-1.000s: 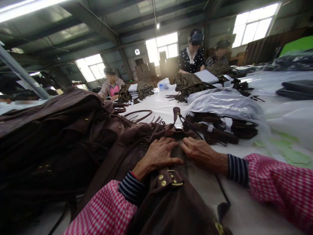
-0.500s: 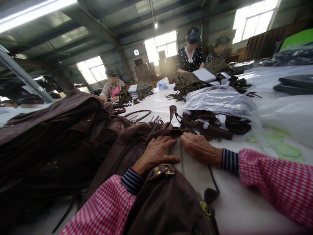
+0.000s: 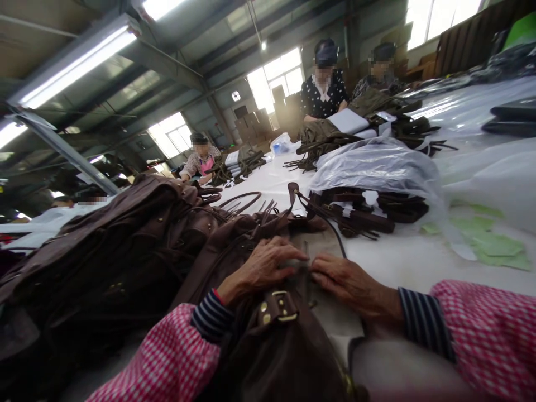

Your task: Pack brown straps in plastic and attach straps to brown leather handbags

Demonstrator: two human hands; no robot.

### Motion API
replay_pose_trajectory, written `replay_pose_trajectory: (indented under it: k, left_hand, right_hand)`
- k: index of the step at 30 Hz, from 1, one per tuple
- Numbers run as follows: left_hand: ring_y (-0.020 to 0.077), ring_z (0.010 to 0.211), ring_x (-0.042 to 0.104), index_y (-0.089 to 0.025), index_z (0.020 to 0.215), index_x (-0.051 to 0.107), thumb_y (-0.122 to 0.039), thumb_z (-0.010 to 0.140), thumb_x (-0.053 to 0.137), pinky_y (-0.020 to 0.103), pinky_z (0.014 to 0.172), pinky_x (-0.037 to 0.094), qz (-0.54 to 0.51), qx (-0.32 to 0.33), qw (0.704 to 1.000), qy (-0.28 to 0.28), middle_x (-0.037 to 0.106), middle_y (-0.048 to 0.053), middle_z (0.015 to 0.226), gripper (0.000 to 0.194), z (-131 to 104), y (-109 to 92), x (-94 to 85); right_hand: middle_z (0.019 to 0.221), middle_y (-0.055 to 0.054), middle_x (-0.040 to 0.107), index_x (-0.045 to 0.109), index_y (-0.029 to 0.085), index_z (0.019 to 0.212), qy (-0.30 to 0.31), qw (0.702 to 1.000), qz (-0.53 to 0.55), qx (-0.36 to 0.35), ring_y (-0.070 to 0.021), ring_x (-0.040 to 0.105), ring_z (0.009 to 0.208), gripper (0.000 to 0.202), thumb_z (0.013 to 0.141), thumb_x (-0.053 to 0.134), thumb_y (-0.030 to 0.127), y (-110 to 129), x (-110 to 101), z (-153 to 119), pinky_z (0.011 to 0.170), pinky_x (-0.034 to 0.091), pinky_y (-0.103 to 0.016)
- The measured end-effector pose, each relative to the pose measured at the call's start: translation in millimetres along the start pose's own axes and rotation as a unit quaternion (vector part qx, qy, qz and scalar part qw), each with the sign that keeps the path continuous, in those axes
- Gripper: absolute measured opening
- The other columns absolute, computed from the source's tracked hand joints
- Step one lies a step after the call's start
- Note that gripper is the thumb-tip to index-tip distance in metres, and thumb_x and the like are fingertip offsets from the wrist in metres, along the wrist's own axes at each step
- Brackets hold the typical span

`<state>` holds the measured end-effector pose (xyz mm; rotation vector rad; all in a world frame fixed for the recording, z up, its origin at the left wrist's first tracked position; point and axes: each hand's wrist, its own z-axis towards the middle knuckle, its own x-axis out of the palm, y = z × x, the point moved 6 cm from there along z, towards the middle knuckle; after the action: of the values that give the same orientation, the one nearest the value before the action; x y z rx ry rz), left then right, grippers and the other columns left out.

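A dark brown handbag (image 3: 288, 346) with a brass buckle lies in front of me, its pale beige lining (image 3: 322, 240) turned outward along a seam. My left hand (image 3: 266, 265) rests on the brown side of the bag, with fingers stretched toward the right and the thumb apart from them. Opposite it, my right hand (image 3: 354, 285) has its fingers pressed together at the beige edge, the thumb hidden. The fingertips of both hands nearly meet over the seam. Any small part between them is too blurred to make out.
More brown bags (image 3: 113, 240) are heaped at my left. Ahead lie brown straps (image 3: 364, 215) under clear plastic (image 3: 377, 164). Green scraps (image 3: 498, 240) are on the white table (image 3: 268, 173) at right. Several people work across it, one in a dotted top (image 3: 322, 92).
Both hands have come slightly nearer to me along the bag's seam. More of the beige lining now shows beyond my fingers. My left thumb has drawn closer to its fingers.
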<state>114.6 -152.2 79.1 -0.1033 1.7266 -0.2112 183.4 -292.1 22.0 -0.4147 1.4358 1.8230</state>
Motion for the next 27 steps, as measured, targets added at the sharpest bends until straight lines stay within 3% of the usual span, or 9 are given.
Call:
replay_pose_trajectory:
  k: [4, 6, 9, 11, 14, 20, 23, 27]
  left_hand:
    - [0.0221, 0.094, 0.066, -0.027, 0.123, 0.07, -0.057, 0.098, 0.057, 0.044, 0.108, 0.036, 0.033, 0.002, 0.995, 0.099, 0.071, 0.002, 0.089, 0.041, -14, -35, -13.1]
    - [0.0231, 0.092, 0.067, -0.025, 0.12, 0.071, -0.049, 0.098, 0.06, 0.047, 0.11, 0.033, 0.089, -0.009, 0.987, 0.131, 0.071, 0.002, 0.084, 0.033, -19, -39, -11.0]
    - [0.0237, 0.092, 0.065, -0.029, 0.136, 0.059, -0.029, 0.097, 0.061, 0.043, 0.1, 0.04, 0.156, -0.015, 0.98, 0.123, 0.07, 0.002, 0.086, 0.039, -24, -35, -2.6]
    - [0.0237, 0.094, 0.063, -0.032, 0.139, 0.053, -0.025, 0.097, 0.058, 0.041, 0.094, 0.042, 0.178, -0.007, 0.979, 0.105, 0.067, 0.002, 0.09, 0.043, -25, -31, 5.7]
    - [0.023, 0.103, 0.059, -0.031, 0.134, 0.054, -0.023, 0.099, 0.052, 0.039, 0.093, 0.043, 0.189, -0.011, 0.98, 0.067, 0.063, 0.004, 0.109, 0.036, -21, -21, 16.7]
    - [0.0242, 0.109, 0.061, -0.032, 0.144, 0.046, -0.009, 0.094, 0.042, 0.043, 0.097, 0.044, 0.2, -0.016, 0.978, 0.053, 0.061, 0.006, 0.118, 0.056, -3, -8, 29.0]
    - [0.0272, 0.107, 0.066, -0.035, 0.143, 0.049, -0.005, 0.089, 0.038, 0.045, 0.091, 0.047, 0.196, -0.042, 0.978, 0.059, 0.066, 0.007, 0.119, 0.063, 3, 0, 28.6]
    - [0.0279, 0.112, 0.068, -0.039, 0.143, 0.052, -0.003, 0.086, 0.034, 0.046, 0.09, 0.05, 0.219, -0.06, 0.972, 0.056, 0.065, 0.008, 0.132, 0.07, 10, 11, 27.1]
  right_hand:
    - [0.115, -0.011, 0.062, 0.063, 0.015, 0.113, 0.026, 0.986, -0.164, -0.03, -0.027, 0.053, 0.106, 0.024, 0.094, 0.05, 0.008, 2, 6, -2, 0.087, 0.05, -0.039]
    - [0.116, -0.011, 0.062, 0.064, 0.014, 0.114, 0.037, 0.979, -0.197, -0.042, -0.028, 0.051, 0.106, 0.027, 0.091, 0.051, 0.007, 3, 7, -3, 0.086, 0.05, -0.04]
    - [0.117, -0.011, 0.062, 0.063, 0.013, 0.117, 0.034, 0.972, -0.225, -0.065, -0.028, 0.05, 0.103, 0.027, 0.092, 0.052, 0.008, 4, 7, -4, 0.083, 0.05, -0.04]
    - [0.117, -0.01, 0.061, 0.062, 0.014, 0.12, 0.027, 0.967, -0.243, -0.078, -0.0281, 0.049, 0.102, 0.028, 0.093, 0.053, 0.009, 4, 7, -5, 0.081, 0.05, -0.041]
    - [0.118, -0.01, 0.061, 0.059, 0.014, 0.126, 0.012, 0.964, -0.25, -0.089, -0.0281, 0.049, 0.102, 0.033, 0.093, 0.056, 0.012, 3, 7, -7, 0.084, 0.049, -0.042]
    - [0.118, -0.01, 0.06, 0.062, 0.016, 0.109, 0.019, 0.969, -0.235, -0.073, -0.0274, 0.048, 0.104, 0.016, 0.095, 0.055, 0.016, -2, 7, -6, 0.092, 0.047, -0.043]
    - [0.125, -0.01, 0.057, 0.061, 0.018, 0.118, 0.017, 0.961, -0.26, -0.094, -0.0282, 0.047, 0.106, 0.023, 0.097, 0.056, 0.027, 0, 6, -5, 0.095, 0.045, -0.044]
    - [0.131, -0.01, 0.055, 0.053, 0.025, 0.136, 0.008, 0.949, -0.3, -0.095, -0.0302, 0.048, 0.108, 0.04, 0.097, 0.057, 0.035, -1, 3, 1, 0.083, 0.046, -0.042]
